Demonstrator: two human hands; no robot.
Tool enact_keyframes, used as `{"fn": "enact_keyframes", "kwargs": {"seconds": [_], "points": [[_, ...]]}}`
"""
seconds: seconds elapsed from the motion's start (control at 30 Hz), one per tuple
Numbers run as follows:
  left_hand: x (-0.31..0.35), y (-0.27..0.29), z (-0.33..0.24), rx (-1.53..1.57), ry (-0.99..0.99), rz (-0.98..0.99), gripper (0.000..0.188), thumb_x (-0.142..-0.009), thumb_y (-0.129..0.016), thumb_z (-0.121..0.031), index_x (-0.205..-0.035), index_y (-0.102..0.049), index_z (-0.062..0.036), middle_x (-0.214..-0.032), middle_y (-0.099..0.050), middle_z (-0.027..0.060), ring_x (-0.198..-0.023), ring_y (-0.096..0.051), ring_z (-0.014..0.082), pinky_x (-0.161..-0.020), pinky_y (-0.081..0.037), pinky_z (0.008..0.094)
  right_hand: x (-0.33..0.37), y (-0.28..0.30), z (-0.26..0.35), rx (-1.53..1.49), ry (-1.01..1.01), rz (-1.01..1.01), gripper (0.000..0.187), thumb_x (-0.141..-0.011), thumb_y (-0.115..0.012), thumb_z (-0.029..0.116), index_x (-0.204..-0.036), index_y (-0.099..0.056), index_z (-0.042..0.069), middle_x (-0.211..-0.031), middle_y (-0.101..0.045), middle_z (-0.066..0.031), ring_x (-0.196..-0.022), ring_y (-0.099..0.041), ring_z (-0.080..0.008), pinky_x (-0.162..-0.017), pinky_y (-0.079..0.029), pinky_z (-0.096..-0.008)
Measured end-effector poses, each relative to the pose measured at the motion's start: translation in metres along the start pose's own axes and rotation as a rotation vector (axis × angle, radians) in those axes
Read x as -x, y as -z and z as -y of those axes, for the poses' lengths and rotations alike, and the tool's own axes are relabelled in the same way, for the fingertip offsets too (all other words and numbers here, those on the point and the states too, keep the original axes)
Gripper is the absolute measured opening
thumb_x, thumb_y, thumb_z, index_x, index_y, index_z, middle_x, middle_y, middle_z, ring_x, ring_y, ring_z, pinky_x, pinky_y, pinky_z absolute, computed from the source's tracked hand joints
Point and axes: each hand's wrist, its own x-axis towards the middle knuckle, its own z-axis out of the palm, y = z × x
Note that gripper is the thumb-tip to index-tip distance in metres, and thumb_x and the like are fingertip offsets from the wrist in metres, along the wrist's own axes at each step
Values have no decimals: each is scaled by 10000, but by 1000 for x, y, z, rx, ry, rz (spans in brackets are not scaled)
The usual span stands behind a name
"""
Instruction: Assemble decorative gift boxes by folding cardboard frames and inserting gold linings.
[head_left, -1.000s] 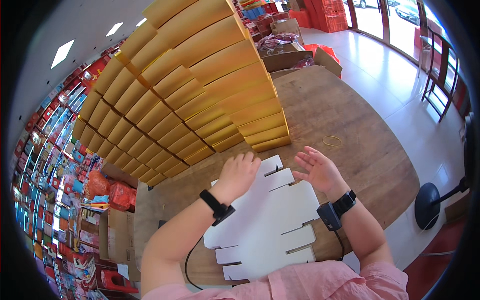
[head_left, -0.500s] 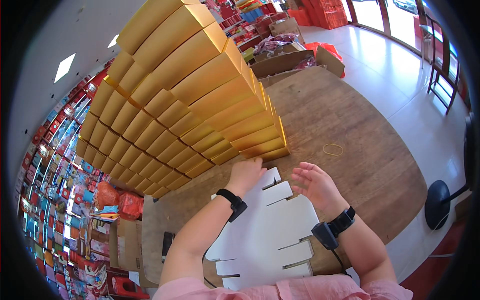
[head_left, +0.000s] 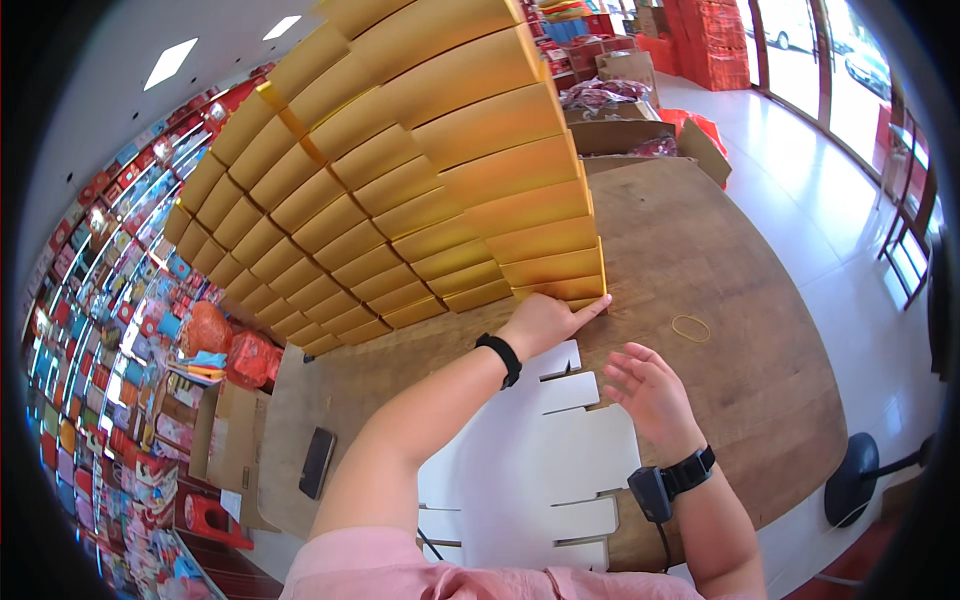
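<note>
My left hand [head_left: 549, 322] reaches forward across the white flat die-cut card blank [head_left: 580, 450]. One finger is stretched out to the right and touches the lower right corner of the stack of gold boxes [head_left: 540, 240]. The other fingers of that hand are curled and partly hidden. Beside the card's right edge hovers my right hand [head_left: 652, 390], palm turned toward the left, its fingers apart with nothing in them. Slots and tabs run along the card's far and near ends, and it lies in front of me on the wooden table [head_left: 720, 240]. Both wrists wear black bands.
A yellow rubber band [head_left: 691, 328] lies right of the stack. The dark phone [head_left: 317, 463] sits at the table's left. Beyond the far edge stand open cartons [head_left: 628, 140]. A black round stand base [head_left: 850, 480] is on the floor at right, with packed shelves [head_left: 90, 370] at left.
My left hand has moved forward and right, from the card's far end to the bottom corner of the gold stack, stretching out a finger. The view has shifted; my right hand stays open.
</note>
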Motion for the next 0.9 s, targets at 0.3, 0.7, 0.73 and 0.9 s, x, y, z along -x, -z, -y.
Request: {"fn": "enact_keyframes", "kwargs": {"seconds": [0.3,0.7,0.73,0.9], "points": [[-17,-11,15,-4,63,-3,764,-900,-512,10,-1577,-311,-278,-560,-520,42,-454,-542,211,-426,-430,364,-3,5,-2,51,15,-31,271,-1027,-480,78,-1297,-497,72,-1229,-616,-120,-1099,-618,-239,-921,-513,-416],[-31,-32,39,-71,115,27,801,-900,-505,-7,-1604,-252,-294,-573,-566,32,-458,-561,188,-414,-430,344,-1,2,-1,74,15,-32,256,-1025,-477,67,-1280,-504,76,-1180,-634,-103,-1052,-633,-221,-913,-517,-399],[-32,-32,40,-77,110,26,801,-900,-505,-7,-1604,-252,-294,-573,-566,32,-458,-561,188,-414,-430,344,0,2,-1,75,15,-35,253,-1025,-479,66,-1276,-505,76,-1176,-635,-102,-1050,-635,-221,-912,-517,-398],[-34,-34,47,-84,116,20,795,-907,-499,-14,-1603,-247,-302,-590,-590,43,-479,-589,200,-424,-447,350,0,2,-1,55,18,-14,249,-1020,-487,61,-1269,-506,74,-1166,-634,-107,-1045,-638,-228,-903,-522,-396]]}}
